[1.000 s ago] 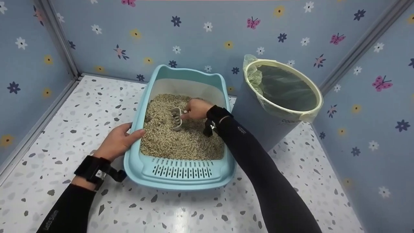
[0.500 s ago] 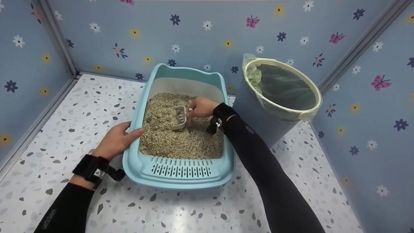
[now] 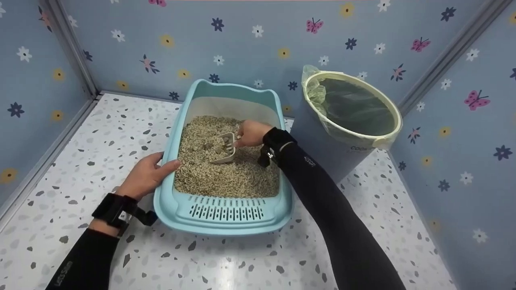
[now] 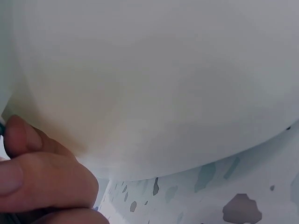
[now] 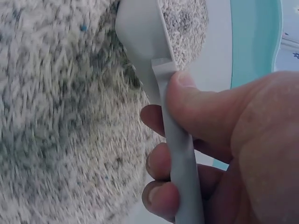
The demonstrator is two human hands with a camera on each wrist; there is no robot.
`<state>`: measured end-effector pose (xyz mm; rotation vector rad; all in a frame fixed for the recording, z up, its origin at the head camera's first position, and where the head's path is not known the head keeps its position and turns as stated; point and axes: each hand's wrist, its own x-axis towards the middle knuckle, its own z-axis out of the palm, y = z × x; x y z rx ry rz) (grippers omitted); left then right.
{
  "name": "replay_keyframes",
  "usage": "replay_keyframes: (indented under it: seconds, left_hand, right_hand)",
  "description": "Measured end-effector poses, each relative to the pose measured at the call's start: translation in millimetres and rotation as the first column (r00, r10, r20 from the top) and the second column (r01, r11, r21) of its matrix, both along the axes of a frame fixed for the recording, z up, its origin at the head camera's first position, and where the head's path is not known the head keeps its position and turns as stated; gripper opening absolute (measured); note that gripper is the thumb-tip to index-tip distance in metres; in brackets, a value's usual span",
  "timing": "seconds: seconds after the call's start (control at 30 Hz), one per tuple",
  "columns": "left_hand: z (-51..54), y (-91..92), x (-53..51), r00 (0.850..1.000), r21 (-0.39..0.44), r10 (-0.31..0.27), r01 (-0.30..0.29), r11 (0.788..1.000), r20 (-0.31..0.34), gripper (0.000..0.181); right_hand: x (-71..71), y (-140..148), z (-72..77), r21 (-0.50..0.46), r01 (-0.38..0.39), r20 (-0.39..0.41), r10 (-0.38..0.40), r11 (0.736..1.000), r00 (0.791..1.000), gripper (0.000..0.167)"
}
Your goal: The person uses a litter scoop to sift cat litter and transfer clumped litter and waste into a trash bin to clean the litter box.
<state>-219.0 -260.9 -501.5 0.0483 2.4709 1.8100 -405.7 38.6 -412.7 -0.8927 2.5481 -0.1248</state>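
Note:
A light blue litter box [image 3: 225, 228] holds pale brown pellet litter [image 3: 229, 181]. My left hand [image 3: 145, 175] grips its left rim, thumb over the edge; in the left wrist view, curled fingers [image 4: 56, 179] show beside the box's pale outer wall. My right hand [image 3: 253, 133] reaches over the right side and holds a beige litter scoop [image 3: 225, 159]. The thumb and fingers wrap its handle in the right wrist view. The slotted scoop head sits in the litter, facing left, partly filled with pellets and a few darker lumps.
A tall grey-blue trash bin [image 3: 322, 149] with a cream rim and a translucent bag liner stands close to the box's right. Flower-patterned panels [image 3: 242, 40] enclose the back and both sides. The floor [image 3: 225, 262] is white with grey specks.
The scoop has shifted slightly right, and its slotted back has come up more into sight. Lumps now show at its mouth. The left hand keeps its place on the rim.

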Motion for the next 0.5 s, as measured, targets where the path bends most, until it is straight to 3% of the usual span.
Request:
replay_keyframes:
  seconds: [0.5]
  left_hand:
    - [-1.5, -0.9, 0.8, 1.000, -0.015, 0.018, -0.018, 1.000, 0.010, 0.077]
  right_hand:
    - [10.4, -24, -32.0, -0.238, 0.063, 0.142, -0.030, 0.969, 0.989, 0.055]
